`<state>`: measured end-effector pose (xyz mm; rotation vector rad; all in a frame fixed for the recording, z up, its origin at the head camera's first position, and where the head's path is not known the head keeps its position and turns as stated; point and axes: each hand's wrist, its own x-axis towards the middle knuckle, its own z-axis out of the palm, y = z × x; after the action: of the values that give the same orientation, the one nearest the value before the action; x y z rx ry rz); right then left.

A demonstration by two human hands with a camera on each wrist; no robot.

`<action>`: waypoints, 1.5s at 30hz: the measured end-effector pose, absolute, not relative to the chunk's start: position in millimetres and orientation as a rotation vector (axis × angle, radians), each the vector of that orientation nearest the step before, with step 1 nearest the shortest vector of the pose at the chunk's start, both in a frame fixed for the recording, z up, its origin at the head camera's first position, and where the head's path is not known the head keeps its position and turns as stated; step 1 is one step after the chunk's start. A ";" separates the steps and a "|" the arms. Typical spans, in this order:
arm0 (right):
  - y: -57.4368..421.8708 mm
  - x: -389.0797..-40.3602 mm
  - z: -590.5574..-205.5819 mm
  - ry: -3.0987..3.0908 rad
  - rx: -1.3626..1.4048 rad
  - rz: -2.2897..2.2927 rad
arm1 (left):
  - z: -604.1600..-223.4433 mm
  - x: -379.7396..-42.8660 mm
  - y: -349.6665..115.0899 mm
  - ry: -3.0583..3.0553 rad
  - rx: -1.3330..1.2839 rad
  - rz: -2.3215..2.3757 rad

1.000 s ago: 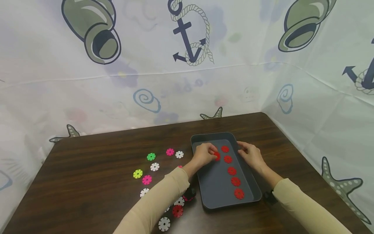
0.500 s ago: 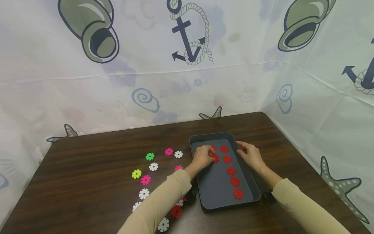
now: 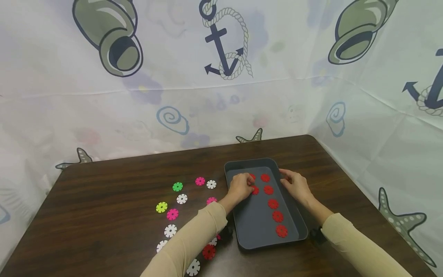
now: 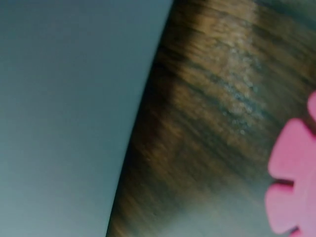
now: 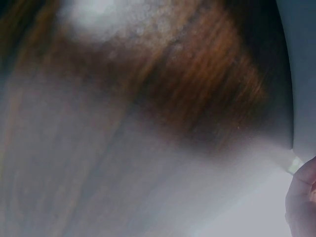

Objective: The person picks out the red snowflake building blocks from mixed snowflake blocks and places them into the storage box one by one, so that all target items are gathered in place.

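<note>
My left hand point(image 3: 240, 186) reaches into the grey tray point(image 3: 256, 243), fingers bent. Its fingertips are at a notched red plastic disc point(image 3: 255, 190); they partly cover this disc and a second red disc point(image 3: 253, 176) just above. To their right, several red discs point(image 3: 273, 204) lie in a column on the tray floor. My right hand point(image 3: 295, 186) touches the outside of the tray's right rim. In the right wrist view a finger point(image 5: 302, 200) shows beside the tray wall point(image 5: 305, 74). The left wrist view has no fingers in it, only the tray side point(image 4: 64, 118).
Left of the tray, loose notched discs lie scattered on the dark wooden table point(image 3: 104, 215): white point(image 3: 170, 231), pink point(image 3: 172, 214), green point(image 3: 177, 186), yellow point(image 3: 161, 207) and a red one point(image 3: 209, 251). My left forearm hides some. A patterned cloth point(image 3: 145, 115) hangs behind the table.
The red disc at my left fingertips has come down slightly toward me, and another red disc has come into sight above it. My right hand stays at the rim.
</note>
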<state>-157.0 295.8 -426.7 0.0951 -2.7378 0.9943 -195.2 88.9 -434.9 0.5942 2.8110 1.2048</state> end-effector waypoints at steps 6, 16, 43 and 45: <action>294.9 -155.5 -429.5 -2.742 0.082 0.992 | -432.5 -190.6 89.2 2.791 0.627 1.276; 297.5 -158.6 -428.1 -2.730 0.116 1.012 | -404.8 -179.8 67.1 2.466 0.639 1.573; 296.1 -156.1 -425.3 -2.749 0.123 0.985 | -423.3 -130.5 -68.2 2.431 0.583 1.425; 296.0 -155.5 -425.3 -2.750 0.124 0.987 | -425.6 -126.1 -74.0 2.447 0.596 1.386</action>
<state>-155.5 296.0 -425.3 0.1238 -2.7501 0.9874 -126.1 -74.0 -425.6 0.5958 2.4468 1.3856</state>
